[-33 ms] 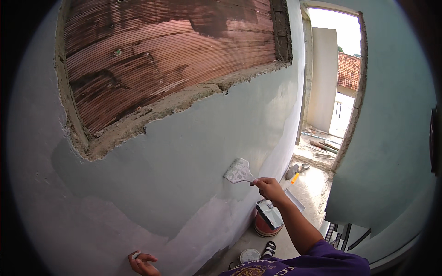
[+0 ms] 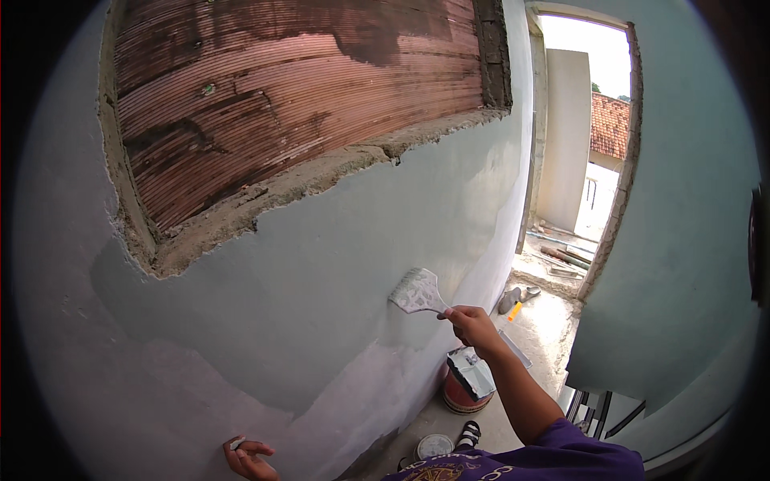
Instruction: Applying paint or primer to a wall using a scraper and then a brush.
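Right hand gripped the brush at the wall, below the opening's lower edge. Grip of the left hand could not be determined. Overloading the brush appeared liable to cause drips.

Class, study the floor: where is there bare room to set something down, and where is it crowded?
The sunlit concrete floor is bare between the orange object and the right-hand wall. It is crowded along the left-hand wall, around the reddish bucket, round tub and sandalled foot, and by the doorway, among scattered bars.
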### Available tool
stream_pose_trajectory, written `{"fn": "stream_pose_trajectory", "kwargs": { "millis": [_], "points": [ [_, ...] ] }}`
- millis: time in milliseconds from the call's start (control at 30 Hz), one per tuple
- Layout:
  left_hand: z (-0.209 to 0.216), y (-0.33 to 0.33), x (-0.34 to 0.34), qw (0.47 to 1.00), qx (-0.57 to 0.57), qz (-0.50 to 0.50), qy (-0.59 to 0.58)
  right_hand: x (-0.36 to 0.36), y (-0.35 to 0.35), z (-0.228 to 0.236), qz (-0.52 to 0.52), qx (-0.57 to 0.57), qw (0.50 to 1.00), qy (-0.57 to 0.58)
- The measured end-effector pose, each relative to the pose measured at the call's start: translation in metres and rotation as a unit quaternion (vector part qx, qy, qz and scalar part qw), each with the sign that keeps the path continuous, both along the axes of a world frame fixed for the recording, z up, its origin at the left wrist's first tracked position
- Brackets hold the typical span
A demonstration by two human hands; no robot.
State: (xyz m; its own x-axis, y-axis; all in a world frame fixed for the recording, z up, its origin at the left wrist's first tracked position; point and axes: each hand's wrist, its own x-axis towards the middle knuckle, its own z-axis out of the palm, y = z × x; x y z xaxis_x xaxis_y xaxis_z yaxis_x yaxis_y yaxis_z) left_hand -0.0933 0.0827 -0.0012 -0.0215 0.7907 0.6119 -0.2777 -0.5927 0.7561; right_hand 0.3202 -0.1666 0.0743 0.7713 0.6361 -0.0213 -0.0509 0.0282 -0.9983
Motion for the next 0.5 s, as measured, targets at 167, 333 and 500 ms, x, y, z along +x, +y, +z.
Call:
{"fn": "stream_pose_trajectory", "kwargs": {
  "millis": [167,333,500],
  "points": [
    [0.0,0.002,-0.003,1.0,0.014,-0.021,0.002,0.0,0.004,0.043,0.043,0.173,0.981,0.072],
    [0.0,0.0,-0.003,1.0,-0.004,-0.011,0.01,0.009,0.019,0.011,0.032,0.117,0.987,0.102],
    [0.0,-0.021,0.019,0.997,-0.019,-0.07,0.024,0.024,-0.007,-0.081,-0.034,-0.011,0.986,0.164]
  ]
}}
